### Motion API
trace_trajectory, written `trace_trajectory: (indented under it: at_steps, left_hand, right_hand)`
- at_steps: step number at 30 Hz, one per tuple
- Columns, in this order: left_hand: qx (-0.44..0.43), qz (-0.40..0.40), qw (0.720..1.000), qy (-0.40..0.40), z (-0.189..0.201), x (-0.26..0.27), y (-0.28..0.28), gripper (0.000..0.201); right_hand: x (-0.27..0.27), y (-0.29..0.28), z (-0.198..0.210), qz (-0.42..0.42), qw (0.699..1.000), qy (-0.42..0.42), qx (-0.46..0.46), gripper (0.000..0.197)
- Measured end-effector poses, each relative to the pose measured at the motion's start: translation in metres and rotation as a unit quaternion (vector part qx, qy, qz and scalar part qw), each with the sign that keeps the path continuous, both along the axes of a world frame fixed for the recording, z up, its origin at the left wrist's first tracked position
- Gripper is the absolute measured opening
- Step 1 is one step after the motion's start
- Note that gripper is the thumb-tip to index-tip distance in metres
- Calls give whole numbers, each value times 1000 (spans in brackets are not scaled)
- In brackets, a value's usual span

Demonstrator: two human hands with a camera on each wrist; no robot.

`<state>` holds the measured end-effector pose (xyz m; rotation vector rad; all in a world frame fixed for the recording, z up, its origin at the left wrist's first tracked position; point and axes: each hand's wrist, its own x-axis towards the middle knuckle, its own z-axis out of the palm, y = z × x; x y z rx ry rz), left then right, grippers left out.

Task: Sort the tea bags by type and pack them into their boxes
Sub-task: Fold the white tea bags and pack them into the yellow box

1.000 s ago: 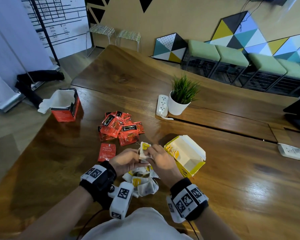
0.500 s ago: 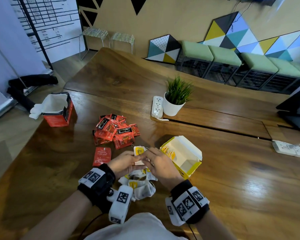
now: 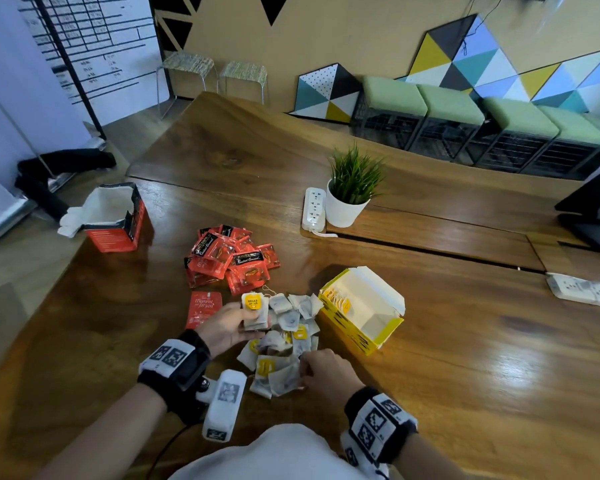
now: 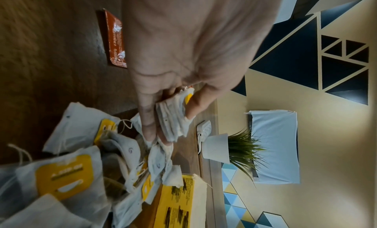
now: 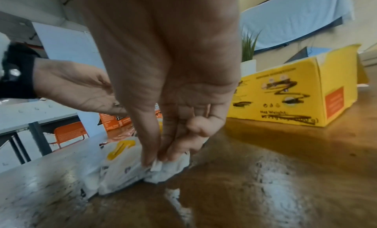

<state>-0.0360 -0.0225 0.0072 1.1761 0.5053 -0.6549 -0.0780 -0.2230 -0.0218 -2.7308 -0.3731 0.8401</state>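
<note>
My left hand [image 3: 234,323] holds a small stack of white tea bags with yellow tags [image 3: 254,311], gripped between thumb and fingers [image 4: 173,118]. Below it lies a loose pile of the same white tea bags [image 3: 284,344] on the wooden table. My right hand [image 3: 321,370] pinches the edge of one white tea bag [image 5: 161,164] at the pile's near side. The open yellow box [image 3: 362,308] stands just right of the pile. Several red tea sachets [image 3: 231,258] lie heaped behind it, one red sachet [image 3: 203,308] apart. The open red box [image 3: 116,218] stands far left.
A white potted plant [image 3: 350,192] and a white power strip [image 3: 314,207] stand behind the sachets. Another power strip [image 3: 581,289] lies at the right. A dark monitor base [image 3: 593,216] is at the far right edge. Bare wood stretches to the right of the yellow box.
My hands have parted. The left hand keeps the stack of white bags. The right hand has dropped toward me onto the near side of the pile and pinches a bag.
</note>
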Motion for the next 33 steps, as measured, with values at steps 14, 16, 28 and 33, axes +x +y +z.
trace_trajectory:
  at_steps: [14,16,28,33]
  left_hand:
    - [-20,-50,999,2,12,-6,-17,53]
    - [-35,-58,998,-3,15,-7,-22,55]
    - [-88,-52,994,-37,10,-2,-45,20]
    - [-83,-54,993,-60,12,2,-47,27]
  right_hand:
    - [29,-14,74,-124,931,-181,293,22]
    - [34,-7,77,-115,923,-269,248,20]
    - [17,4,39,139,884,-430,121,13]
    - [14,-1,45,147,898,-375,178,16]
